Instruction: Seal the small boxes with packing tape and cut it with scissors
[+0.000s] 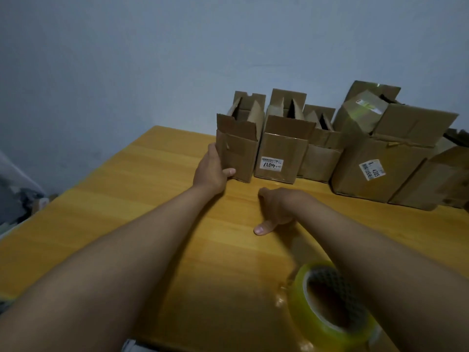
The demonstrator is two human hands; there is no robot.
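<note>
Several small cardboard boxes with open flaps stand in a row at the back of the wooden table [127, 199]. My left hand [213, 171] grips the leftmost small box [238, 151] at its lower left side, thumb on the front face. My right hand [276, 209] hovers over the table in front of the boxes, fingers loosely curled, thumb pointing toward me, holding nothing. A roll of clear yellowish packing tape [332, 303] lies flat near the front right, partly under my right forearm. No scissors are in view.
A second small box with a "4017" label [281, 153] stands right of the gripped one, a third [319, 153] behind it. A larger labelled carton [375, 163] and more cartons [431, 181] fill the back right. A wall rises behind.
</note>
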